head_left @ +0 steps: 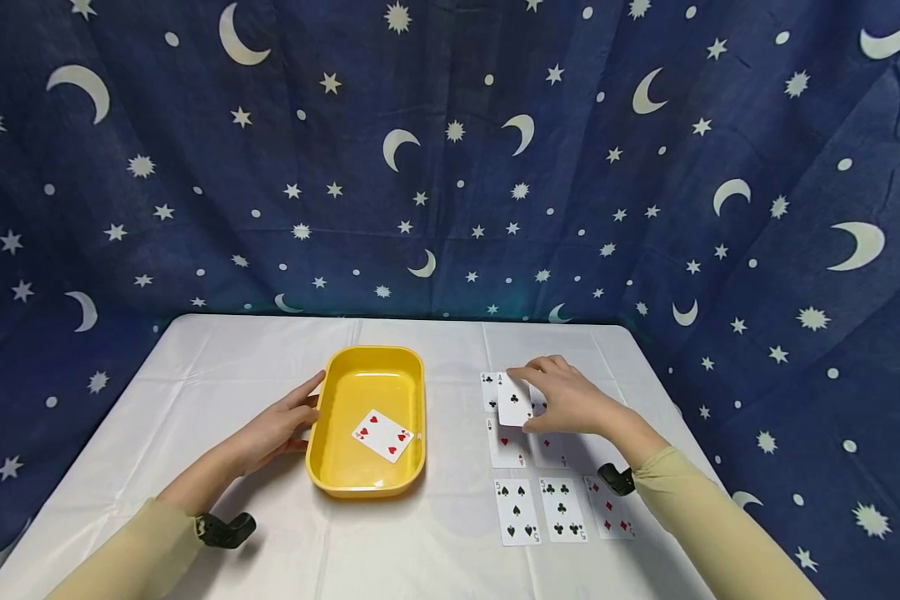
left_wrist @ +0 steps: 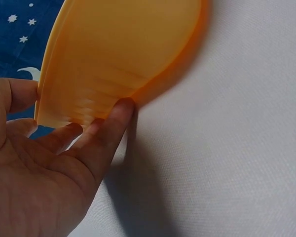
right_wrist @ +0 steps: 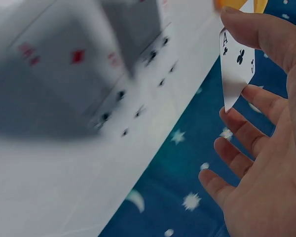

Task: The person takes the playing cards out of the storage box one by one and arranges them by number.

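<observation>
My right hand (head_left: pixel 570 402) pinches an ace of clubs (head_left: pixel 513 400) between thumb and fingers, above the rows of cards. In the right wrist view, the same ace (right_wrist: pixel 237 66) stands on edge between thumb and fingertips, the other fingers spread. My left hand (head_left: pixel 276 429) touches the left wall of a yellow tray (head_left: pixel 366 492). The left wrist view shows its fingertips against the tray's outer side (left_wrist: pixel 123 49). A hearts card (head_left: pixel 382 435) lies face up and slanted inside the tray.
A far-row clubs card (head_left: pixel 487 393) is partly covered by the held ace. The middle row has an ace of hearts (head_left: pixel 506 450) and a diamonds card (head_left: pixel 553 454). Nearest lie the five of spades (head_left: pixel 517 512), five of clubs (head_left: pixel 563 510) and a diamonds card (head_left: pixel 607 510). A white cloth (head_left: pixel 232 358) covers the table.
</observation>
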Demonstrator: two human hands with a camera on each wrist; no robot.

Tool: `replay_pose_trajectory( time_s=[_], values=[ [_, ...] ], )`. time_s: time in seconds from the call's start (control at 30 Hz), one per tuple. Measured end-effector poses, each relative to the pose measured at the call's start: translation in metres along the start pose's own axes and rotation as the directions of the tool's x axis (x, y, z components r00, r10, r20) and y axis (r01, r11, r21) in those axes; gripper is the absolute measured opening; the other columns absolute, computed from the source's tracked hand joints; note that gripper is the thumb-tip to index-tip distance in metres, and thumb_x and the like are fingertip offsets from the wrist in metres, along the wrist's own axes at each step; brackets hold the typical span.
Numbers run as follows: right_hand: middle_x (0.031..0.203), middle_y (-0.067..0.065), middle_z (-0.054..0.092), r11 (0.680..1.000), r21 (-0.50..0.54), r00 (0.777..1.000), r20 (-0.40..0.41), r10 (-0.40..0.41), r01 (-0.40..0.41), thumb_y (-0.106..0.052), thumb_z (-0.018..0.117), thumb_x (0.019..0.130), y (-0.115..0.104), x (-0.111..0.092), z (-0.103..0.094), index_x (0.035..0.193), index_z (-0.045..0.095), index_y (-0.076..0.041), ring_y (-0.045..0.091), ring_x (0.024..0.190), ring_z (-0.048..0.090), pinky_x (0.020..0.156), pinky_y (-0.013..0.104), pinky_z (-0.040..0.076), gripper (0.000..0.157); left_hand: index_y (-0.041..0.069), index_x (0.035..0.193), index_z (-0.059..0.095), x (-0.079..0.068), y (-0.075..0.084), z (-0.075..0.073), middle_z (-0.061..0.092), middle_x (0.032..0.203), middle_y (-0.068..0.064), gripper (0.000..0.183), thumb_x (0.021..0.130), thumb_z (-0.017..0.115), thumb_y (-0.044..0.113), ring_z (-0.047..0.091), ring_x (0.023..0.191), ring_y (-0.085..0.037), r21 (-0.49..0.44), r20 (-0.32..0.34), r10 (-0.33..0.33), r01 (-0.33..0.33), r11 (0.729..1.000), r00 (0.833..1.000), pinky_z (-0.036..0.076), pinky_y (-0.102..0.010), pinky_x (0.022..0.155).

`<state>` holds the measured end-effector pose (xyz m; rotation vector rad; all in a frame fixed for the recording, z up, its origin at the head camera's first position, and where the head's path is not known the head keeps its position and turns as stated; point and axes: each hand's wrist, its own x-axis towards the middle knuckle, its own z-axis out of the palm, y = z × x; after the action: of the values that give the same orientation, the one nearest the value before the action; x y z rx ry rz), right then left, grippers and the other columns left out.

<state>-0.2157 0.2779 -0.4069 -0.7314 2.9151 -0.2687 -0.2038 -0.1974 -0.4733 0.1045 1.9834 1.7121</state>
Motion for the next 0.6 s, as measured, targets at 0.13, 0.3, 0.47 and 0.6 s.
replay_pose_trajectory(
  time_s=[0.13,0.3,0.47,0.6],
  values=[
    [0.144,0.008,0.050,1.000,0.010,1.000,-0.001,0.030,-0.030,-0.038,0.089,0.075,0.018,-0.016,0.002,0.154,0.048,-0.024,0.033,0.136,0.038,0.109,0.058,0.035,0.090,0.030,0.166,0.007,0.001,-0.001,-0.001,0.017,0.167,-0.024,0.075,0.105,0.048,0.017,0.043,0.140,-0.041,0.006,-0.003,-0.002,0.002,1.000,1.000,0.053,-0.044,0.097],
    [0.143,0.010,0.051,0.998,0.008,0.998,0.001,0.065,-0.065,-0.035,0.089,0.074,0.039,-0.033,0.006,0.153,0.050,-0.021,0.036,0.135,0.038,0.107,0.062,0.036,0.090,0.030,0.166,0.006,0.000,-0.001,-0.001,0.016,0.167,-0.023,0.075,0.105,0.048,0.017,0.041,0.141,-0.041,0.010,-0.007,-0.001,0.001,1.000,1.000,0.053,-0.045,0.098],
    [0.142,0.014,0.051,0.996,0.018,0.996,0.008,0.087,-0.088,-0.030,0.090,0.072,0.057,-0.049,0.011,0.151,0.051,-0.016,0.039,0.134,0.039,0.105,0.063,0.037,0.089,0.031,0.166,0.006,-0.001,-0.001,-0.001,0.016,0.167,-0.024,0.075,0.105,0.048,0.018,0.042,0.140,-0.041,0.015,-0.008,-0.002,0.003,1.000,1.000,0.054,-0.044,0.097],
    [0.141,0.017,0.052,0.994,0.022,0.994,0.009,0.106,-0.106,-0.027,0.091,0.070,0.068,-0.059,0.014,0.149,0.054,-0.014,0.043,0.132,0.040,0.104,0.065,0.037,0.088,0.031,0.166,0.007,0.000,-0.001,0.000,0.016,0.167,-0.023,0.075,0.105,0.048,0.018,0.043,0.140,-0.041,0.010,-0.005,0.000,0.000,1.000,1.000,0.054,-0.044,0.096]
  ],
)
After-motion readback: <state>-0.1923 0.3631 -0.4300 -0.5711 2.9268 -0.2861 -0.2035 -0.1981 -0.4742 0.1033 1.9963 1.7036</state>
